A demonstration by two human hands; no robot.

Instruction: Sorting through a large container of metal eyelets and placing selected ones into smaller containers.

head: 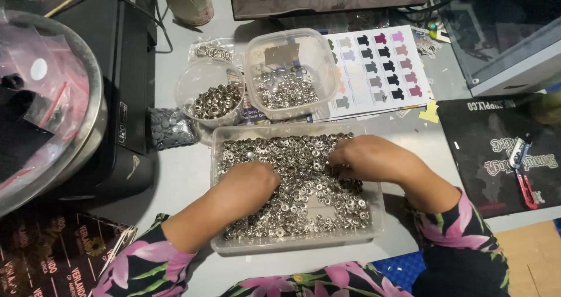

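Observation:
A clear rectangular plastic tray point(377, 227) sits in front of me, filled with many small silver metal snap parts point(304, 200). Both hands are down in the pile. My left hand point(248, 183) rests palm down on the parts at the tray's left middle, fingers curled into them. My right hand point(365, 156) lies at the upper right of the tray, fingertips pressed together among the parts. Whether either hand pinches a piece is hidden by the fingers.
Behind the tray stand a round clear tub point(207, 92) and a square clear tub point(289, 75), both holding silver snap parts. A bag of grey pieces point(169, 127) lies left, a colour chart sheet point(380, 69) right. A black machine point(125, 86) and metal bowl point(93, 127) fill the left side.

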